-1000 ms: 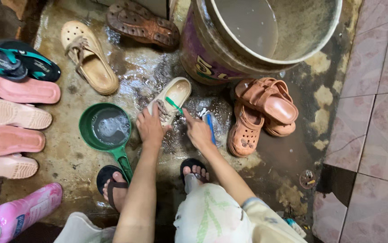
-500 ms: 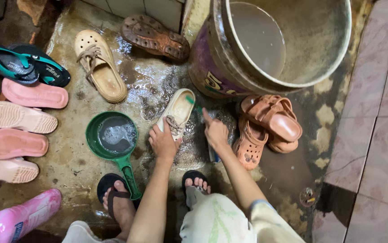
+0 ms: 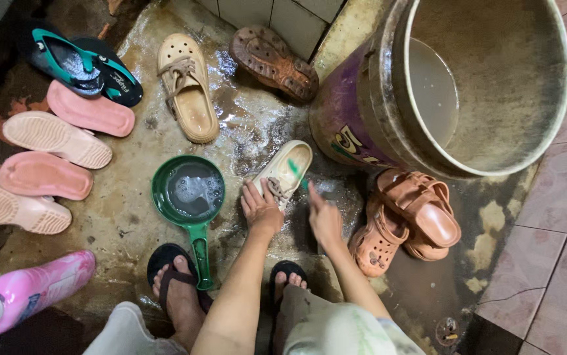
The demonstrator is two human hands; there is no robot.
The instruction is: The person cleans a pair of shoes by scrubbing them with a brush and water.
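A cream clog (image 3: pixel 286 170) lies on the wet concrete floor in front of me. My left hand (image 3: pixel 260 208) presses down on its near end, by the strap. My right hand (image 3: pixel 323 217) grips a small green brush (image 3: pixel 296 172) whose head rests on the clog's inner side. A green dipper (image 3: pixel 188 192) full of soapy water sits just left of my left hand, its handle pointing at my left foot.
A big dirty bucket (image 3: pixel 533 141) with water stands at the upper right. Brown sandals (image 3: pixel 415 217) lie stacked beside my right hand. A tan clog (image 3: pixel 188 92), a brown upturned shoe (image 3: pixel 273 62), pink slippers (image 3: pixel 56 141), teal flip-flops (image 3: pixel 86 62) and a pink bottle (image 3: pixel 33 286) lie around.
The view has shifted, so everything sits lower and further right in frame. My right hand has moved the brush along the clog while my left hand keeps holding it down.
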